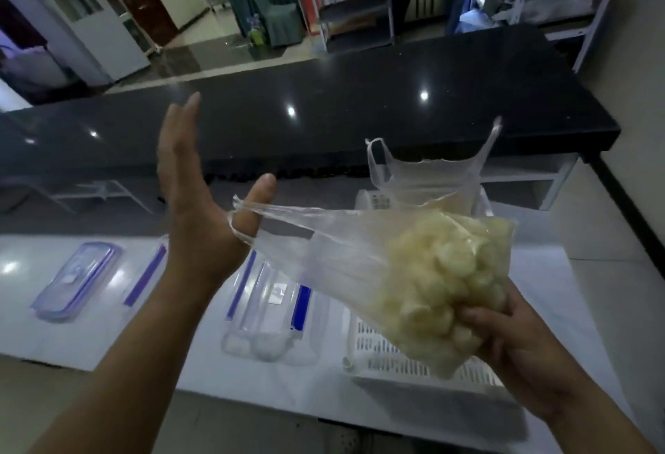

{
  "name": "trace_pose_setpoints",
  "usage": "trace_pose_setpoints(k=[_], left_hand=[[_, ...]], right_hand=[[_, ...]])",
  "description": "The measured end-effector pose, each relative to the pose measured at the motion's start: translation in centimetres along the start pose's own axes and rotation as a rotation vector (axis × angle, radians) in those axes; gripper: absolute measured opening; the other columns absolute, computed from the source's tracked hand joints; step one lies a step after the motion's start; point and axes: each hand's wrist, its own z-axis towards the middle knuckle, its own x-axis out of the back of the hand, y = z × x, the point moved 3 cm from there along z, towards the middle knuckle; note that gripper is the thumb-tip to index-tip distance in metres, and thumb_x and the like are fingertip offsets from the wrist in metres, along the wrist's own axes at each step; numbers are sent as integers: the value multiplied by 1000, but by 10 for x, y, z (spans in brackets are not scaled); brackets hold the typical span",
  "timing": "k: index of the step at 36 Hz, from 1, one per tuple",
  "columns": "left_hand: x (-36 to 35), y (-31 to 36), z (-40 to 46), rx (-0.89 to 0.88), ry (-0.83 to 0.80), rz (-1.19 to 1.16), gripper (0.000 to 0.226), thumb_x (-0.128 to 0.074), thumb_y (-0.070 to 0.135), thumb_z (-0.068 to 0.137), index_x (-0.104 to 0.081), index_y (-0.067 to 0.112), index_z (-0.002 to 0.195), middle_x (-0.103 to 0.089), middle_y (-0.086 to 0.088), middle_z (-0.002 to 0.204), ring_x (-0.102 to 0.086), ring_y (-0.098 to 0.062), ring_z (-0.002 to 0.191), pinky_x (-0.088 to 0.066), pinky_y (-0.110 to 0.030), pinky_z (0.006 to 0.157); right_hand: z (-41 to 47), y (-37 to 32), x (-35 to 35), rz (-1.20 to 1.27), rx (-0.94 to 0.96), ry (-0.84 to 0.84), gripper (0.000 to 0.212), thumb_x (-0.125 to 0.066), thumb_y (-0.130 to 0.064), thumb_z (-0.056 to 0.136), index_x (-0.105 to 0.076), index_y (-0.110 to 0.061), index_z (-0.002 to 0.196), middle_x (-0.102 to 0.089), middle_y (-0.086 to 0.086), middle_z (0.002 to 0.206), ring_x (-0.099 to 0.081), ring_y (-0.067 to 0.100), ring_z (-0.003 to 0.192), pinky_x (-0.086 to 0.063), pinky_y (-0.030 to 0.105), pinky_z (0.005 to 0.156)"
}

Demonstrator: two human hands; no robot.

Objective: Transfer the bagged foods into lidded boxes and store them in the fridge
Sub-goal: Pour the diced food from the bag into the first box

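Right hand clamped under bagged food, held above white basket; left hand flat, fingers straight, bag handle looped over thumb, probably to spread the mouth for tipping into open box below

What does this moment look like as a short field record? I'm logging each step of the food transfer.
left hand: fingers straight, bag handle looped over the thumb
right hand: grips the bag's full bottom end from below
held bag: clear plastic, tilted, pale yellow food pieces inside
second bag: stands in the white basket
clear box: open, on the white counter
lid: lies apart, left of the box
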Motion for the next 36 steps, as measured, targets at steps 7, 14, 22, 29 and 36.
trace_pose_setpoints(k=[7, 14, 22, 29, 36], left_hand=[[-4, -99, -38, 232, -13, 50, 90, -74, 27, 87, -18, 31, 158, -5, -6, 167, -13, -26, 153, -18, -58, 119], [-23, -195, -79, 449, -128, 103, 96, -73, 39, 86, -7, 44, 157, 4, 1, 167, -5, -31, 153, -5, -50, 119], [-48, -253, -93, 499, -303, 49, 90, -60, 50, 91, 4, 48, 154, 14, 6, 165, 8, -23, 153, 8, -45, 119], [-68, -277, -101, 541, -426, -47, 86, -59, 46, 94, 1, 44, 156, 14, 2, 167, 10, -23, 154, 5, -48, 121], [-79, -288, -107, 549, -503, -105, 83, -57, 47, 96, -1, 42, 157, 8, 0, 168, 4, -27, 155, -5, -52, 122]], right_hand=[[30, 17, -28, -281, 44, 171, 69, -83, -11, 50, -68, -36, 113, -74, 11, 107, -73, 29, 97, -60, 35, 68], [56, 50, -53, -474, 34, 224, 83, -84, -14, 45, -63, -35, 123, -74, 10, 107, -72, 32, 97, -60, 48, 70], [77, 74, -81, -537, 30, 331, 78, -81, -9, 50, -63, -35, 121, -75, 7, 109, -70, 35, 102, -62, 47, 73], [76, 76, -107, -549, 22, 411, 71, -79, -8, 58, -63, -41, 118, -74, 4, 110, -73, 30, 95, -60, 41, 62], [67, 87, -114, -571, 39, 490, 77, -82, -12, 55, -61, -38, 124, -74, 4, 112, -71, 32, 100, -61, 48, 69]])
